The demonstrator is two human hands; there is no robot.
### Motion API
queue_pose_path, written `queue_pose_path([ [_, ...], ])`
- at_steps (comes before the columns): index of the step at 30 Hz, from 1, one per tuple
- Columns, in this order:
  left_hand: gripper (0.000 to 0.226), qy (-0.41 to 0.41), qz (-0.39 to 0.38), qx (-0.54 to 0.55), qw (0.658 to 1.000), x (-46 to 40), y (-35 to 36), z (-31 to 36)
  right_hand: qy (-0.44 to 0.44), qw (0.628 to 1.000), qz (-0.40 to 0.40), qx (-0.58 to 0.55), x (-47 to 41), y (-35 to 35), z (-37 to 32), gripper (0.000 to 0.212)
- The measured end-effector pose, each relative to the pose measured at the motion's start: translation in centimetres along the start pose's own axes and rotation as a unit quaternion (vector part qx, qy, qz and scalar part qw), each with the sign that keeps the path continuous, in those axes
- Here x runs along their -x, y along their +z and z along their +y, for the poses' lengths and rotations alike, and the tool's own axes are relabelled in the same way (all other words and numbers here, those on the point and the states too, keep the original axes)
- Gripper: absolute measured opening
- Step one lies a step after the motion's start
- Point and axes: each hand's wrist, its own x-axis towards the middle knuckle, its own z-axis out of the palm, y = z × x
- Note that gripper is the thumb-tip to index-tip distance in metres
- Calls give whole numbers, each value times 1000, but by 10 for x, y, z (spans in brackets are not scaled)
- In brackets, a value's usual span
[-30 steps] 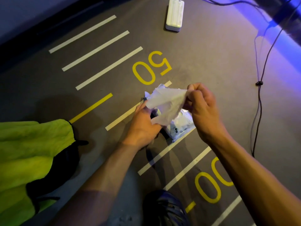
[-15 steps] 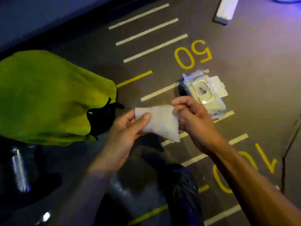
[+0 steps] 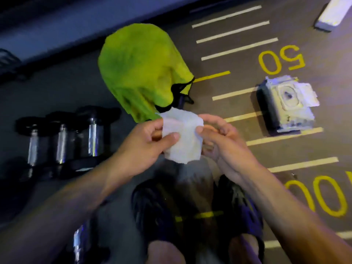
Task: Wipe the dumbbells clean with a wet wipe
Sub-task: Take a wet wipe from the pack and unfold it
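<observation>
A white wet wipe (image 3: 182, 137) is held in mid-air between both hands at the centre of the head view. My left hand (image 3: 142, 147) pinches its left edge with thumb and fingers. My right hand (image 3: 222, 143) pinches its right edge. Three black dumbbells with chrome handles (image 3: 62, 138) lie side by side on the floor at the left, apart from both hands. Another chrome handle (image 3: 79, 242) shows at the bottom left, partly hidden by my left forearm. The wet wipe pack (image 3: 289, 105) lies on the floor at the right with its lid flipped up.
A bright green bag with black straps (image 3: 141, 73) lies on the floor just beyond the wipe. My dark shoes (image 3: 190, 210) are below the hands. A white box (image 3: 333, 14) sits at the top right. White and yellow floor markings run across the right side.
The view has swung left, bringing the dumbbells into sight. The wipe came free of the pack and both hands now hold it spread between them, nearer the green bag.
</observation>
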Motion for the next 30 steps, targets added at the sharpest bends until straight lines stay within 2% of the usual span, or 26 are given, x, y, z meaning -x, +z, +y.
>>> queue_pose_path([
  [1,15,11,-14,-25,1000,7,-10,3,39,998,-23,-31,3,8,2,32],
  [3,33,21,-39,-80,996,25,-29,15,126,986,-77,-81,9,26,6,37],
  [5,32,16,-54,-92,994,43,-46,25,177,969,-128,-111,16,42,12,40],
  [9,24,-4,-57,-111,992,69,-68,31,167,961,-166,-148,27,62,22,39],
  [11,23,-13,-39,-104,994,76,-71,24,133,968,-158,-143,28,63,23,33],
  [13,24,-17,-13,-76,997,81,-68,13,113,975,-142,-132,24,62,25,39],
  [16,33,-31,43,-19,998,84,-61,-4,108,980,-127,-110,23,62,31,47],
  [19,30,-21,81,38,996,80,-56,-20,110,983,-124,-82,21,63,34,46],
  [23,30,-6,85,106,991,69,-43,-44,91,991,-86,-41,15,63,41,39],
  [26,19,9,113,83,990,58,-34,-59,72,997,-40,4,5,63,47,24],
  [30,17,55,178,-14,982,52,-34,-67,60,997,-24,45,-7,65,52,22],
])
